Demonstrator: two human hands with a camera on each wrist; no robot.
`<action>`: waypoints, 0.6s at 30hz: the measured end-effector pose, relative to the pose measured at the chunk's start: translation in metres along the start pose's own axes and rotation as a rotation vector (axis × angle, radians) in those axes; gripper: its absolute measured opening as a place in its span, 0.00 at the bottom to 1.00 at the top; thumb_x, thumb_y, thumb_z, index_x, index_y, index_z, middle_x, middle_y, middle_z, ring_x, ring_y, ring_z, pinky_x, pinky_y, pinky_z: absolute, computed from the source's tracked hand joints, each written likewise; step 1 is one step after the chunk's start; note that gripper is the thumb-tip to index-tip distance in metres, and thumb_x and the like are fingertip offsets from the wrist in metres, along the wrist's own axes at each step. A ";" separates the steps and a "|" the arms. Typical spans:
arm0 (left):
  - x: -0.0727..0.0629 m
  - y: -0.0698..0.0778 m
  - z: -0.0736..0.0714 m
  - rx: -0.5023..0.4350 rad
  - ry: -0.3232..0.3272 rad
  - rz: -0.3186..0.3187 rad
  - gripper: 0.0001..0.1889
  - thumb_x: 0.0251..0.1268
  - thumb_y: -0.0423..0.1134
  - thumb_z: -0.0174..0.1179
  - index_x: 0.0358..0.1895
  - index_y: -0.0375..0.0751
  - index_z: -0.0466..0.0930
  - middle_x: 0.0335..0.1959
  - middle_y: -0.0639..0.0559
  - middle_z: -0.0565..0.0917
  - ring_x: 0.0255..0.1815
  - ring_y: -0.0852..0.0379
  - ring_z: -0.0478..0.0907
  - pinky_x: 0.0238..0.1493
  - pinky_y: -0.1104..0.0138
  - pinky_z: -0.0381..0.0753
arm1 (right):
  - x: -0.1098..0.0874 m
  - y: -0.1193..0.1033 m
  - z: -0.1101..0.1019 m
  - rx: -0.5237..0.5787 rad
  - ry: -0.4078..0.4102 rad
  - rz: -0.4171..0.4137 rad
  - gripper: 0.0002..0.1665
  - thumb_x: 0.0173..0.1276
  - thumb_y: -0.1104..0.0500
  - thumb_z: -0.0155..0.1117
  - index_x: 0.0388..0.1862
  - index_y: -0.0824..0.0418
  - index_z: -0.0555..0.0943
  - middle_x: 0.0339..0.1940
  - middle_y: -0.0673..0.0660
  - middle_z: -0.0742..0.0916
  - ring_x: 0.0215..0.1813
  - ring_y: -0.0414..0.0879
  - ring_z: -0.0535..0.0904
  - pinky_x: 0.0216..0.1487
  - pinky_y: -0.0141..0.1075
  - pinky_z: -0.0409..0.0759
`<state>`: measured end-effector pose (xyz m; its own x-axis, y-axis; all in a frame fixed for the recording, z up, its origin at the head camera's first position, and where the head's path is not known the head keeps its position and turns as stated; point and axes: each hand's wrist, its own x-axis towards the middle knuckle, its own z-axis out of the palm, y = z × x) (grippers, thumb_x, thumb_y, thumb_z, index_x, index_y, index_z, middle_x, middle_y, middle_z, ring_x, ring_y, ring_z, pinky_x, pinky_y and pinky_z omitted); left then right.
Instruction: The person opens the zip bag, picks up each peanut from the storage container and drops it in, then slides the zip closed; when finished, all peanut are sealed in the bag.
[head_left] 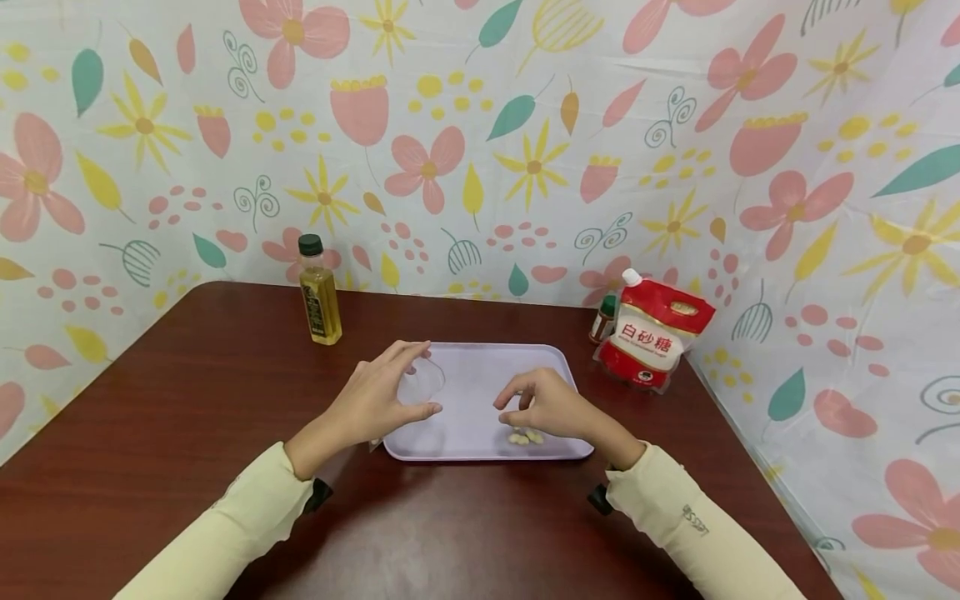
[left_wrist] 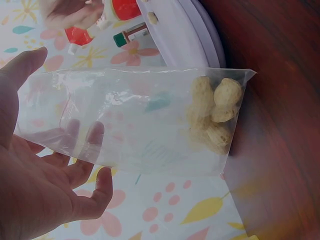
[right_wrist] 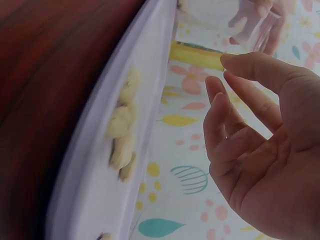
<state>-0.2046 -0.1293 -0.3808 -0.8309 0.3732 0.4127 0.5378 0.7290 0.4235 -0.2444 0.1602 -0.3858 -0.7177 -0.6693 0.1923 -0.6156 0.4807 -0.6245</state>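
Observation:
My left hand point(head_left: 375, 392) curves round a clear plastic bag point(left_wrist: 145, 115) over the left part of a pale lilac tray point(head_left: 468, 400). Some of its fingers show through the film in the left wrist view. Shelled-looking tan peanuts point(left_wrist: 215, 110) are gathered at the bag's bottom. My right hand point(head_left: 547, 404) hovers over the tray's right part, its fingers loosely bent and nothing between thumb and fingertips in the right wrist view. Below it, more peanuts point(head_left: 525, 436) lie on the tray in a small group, also seen as peanuts point(right_wrist: 122, 130) in the right wrist view.
Behind the tray on the left stands an oil bottle point(head_left: 321, 296) with a dark green cap. To the back right are a red and white sugar pouch point(head_left: 648, 333) and a small green-capped bottle point(head_left: 603, 319). A flower-printed cloth point(head_left: 480, 150) hangs behind the dark wooden table point(head_left: 465, 525).

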 end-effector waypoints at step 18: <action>0.000 0.001 0.001 -0.006 -0.001 0.015 0.44 0.53 0.55 0.74 0.72 0.42 0.68 0.60 0.53 0.76 0.51 0.56 0.79 0.46 0.51 0.70 | -0.017 0.030 0.001 0.001 -0.141 0.109 0.06 0.56 0.65 0.76 0.34 0.59 0.90 0.32 0.50 0.88 0.27 0.42 0.78 0.28 0.32 0.78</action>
<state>-0.2049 -0.1280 -0.3813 -0.8230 0.3842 0.4183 0.5507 0.7201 0.4221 -0.2504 0.1853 -0.4087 -0.7273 -0.6861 0.0151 -0.5362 0.5544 -0.6365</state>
